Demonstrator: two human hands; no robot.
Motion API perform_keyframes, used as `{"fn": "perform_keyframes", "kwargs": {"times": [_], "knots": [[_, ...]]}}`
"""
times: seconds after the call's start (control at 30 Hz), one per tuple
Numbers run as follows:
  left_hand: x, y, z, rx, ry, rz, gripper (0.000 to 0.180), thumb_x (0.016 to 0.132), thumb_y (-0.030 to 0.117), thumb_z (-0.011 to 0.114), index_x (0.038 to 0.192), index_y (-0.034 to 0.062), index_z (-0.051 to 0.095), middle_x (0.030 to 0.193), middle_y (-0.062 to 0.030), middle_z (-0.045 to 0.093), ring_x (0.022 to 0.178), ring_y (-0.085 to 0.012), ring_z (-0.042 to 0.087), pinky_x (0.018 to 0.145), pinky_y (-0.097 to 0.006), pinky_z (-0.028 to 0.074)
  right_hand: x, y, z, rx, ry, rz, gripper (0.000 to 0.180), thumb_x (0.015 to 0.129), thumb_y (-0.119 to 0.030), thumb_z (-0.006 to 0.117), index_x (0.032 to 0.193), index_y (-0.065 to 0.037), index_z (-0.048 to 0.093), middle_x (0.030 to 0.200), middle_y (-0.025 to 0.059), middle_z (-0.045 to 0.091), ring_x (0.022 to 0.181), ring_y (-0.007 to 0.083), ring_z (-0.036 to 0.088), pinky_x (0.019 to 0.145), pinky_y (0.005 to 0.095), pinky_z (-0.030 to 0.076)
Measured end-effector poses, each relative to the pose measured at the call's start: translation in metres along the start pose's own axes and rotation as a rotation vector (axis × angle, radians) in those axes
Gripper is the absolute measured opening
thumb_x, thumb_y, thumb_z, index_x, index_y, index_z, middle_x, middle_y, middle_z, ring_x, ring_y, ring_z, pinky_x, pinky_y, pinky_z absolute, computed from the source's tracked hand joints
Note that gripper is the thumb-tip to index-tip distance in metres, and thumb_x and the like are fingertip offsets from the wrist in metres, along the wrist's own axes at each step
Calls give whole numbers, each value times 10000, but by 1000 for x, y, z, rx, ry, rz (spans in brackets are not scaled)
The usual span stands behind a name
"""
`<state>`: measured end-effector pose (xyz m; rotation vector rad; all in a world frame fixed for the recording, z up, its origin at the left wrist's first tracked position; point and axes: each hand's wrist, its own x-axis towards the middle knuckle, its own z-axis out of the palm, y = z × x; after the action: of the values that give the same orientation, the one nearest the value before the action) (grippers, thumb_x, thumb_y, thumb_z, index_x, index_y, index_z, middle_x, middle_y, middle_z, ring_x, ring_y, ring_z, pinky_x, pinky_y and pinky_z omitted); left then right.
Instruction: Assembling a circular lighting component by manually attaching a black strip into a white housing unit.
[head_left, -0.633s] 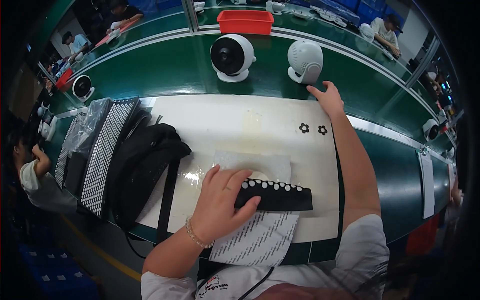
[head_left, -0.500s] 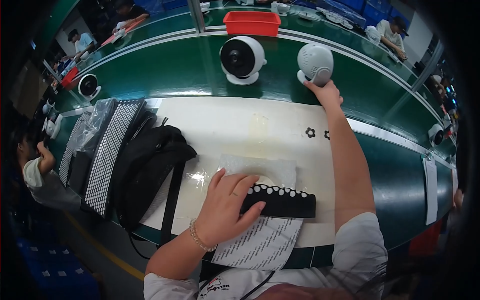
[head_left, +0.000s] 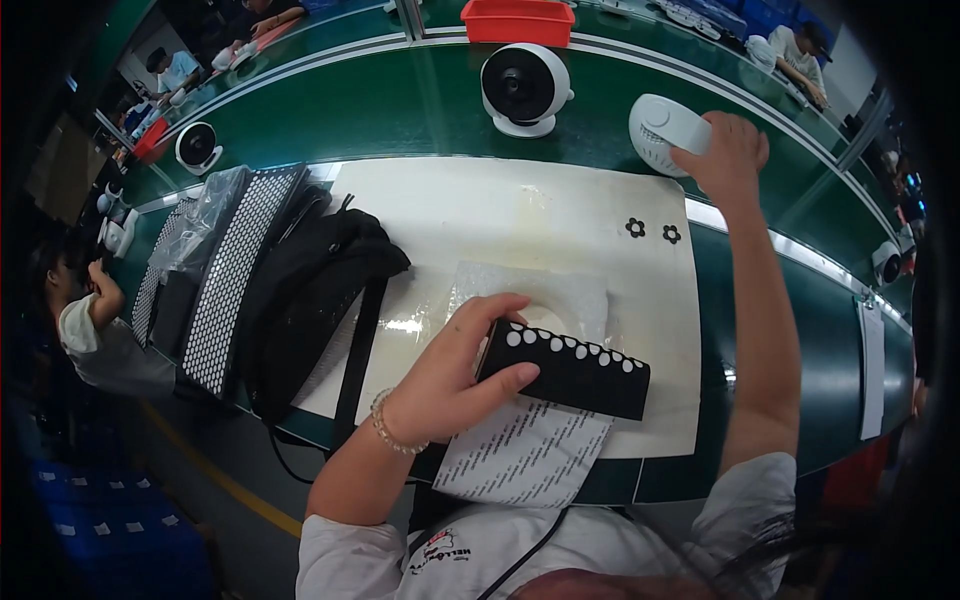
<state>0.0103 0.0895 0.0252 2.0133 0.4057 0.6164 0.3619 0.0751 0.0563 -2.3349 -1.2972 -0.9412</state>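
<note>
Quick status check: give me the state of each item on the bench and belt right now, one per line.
Left hand: gripping the end of the black dotted block, which lies flat on the white mat.
Right hand: grasping the white fan on the green belt.
Second fan: upright, untouched.
Black bag: lying slumped.
Printed sheet: overhanging the mat's near edge.

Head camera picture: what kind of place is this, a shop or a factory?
Most likely a factory assembly line. A long green conveyor belt carries identical round white fans, other workers sit along it, and the right hand grips another white fan.
</note>
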Motion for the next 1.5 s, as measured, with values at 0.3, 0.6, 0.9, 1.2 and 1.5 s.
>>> {"fn": "perform_keyframes", "kwargs": {"times": [0.3,0.6,0.9,1.2,1.5], "knots": [[-45,29,1,-21,-38,148,471,674,51,698,1094,8,490,1017,-104,491,933,-192,490,806,-267,396,-21,-47,-151,608,-349,-412,557,584,-400,690,979,-26,568,923,131,545,850,273,550,753,327,436],[-94,34,3,-107,111,30,396,694,52,671,1059,6,525,948,-108,524,859,-209,509,764,-283,406,-68,-174,-166,514,-565,-833,248,729,-260,505,747,-21,565,782,128,502,660,290,546,596,387,438],[-110,28,-1,-262,363,38,290,689,-30,635,958,-4,533,919,-98,491,833,-167,486,736,-242,387,-84,-168,-142,670,-347,-976,217,758,-283,574,769,-66,575,834,82,540,741,231,551,657,343,424],[-93,24,18,-405,385,149,230,833,85,540,1019,-10,442,991,-137,508,886,-171,495,805,-274,389,-110,-102,-122,939,-244,-842,360,788,-295,589,1107,-129,583,1267,117,442,1126,318,434,913,394,337],[-80,38,27,-554,383,157,256,884,132,483,1063,-2,358,1055,-216,549,1001,-221,531,860,-329,424,-137,-99,-179,1063,-392,-740,466,645,-255,701,1058,-109,542,930,44,565,829,201,547,701,315,367]]}}
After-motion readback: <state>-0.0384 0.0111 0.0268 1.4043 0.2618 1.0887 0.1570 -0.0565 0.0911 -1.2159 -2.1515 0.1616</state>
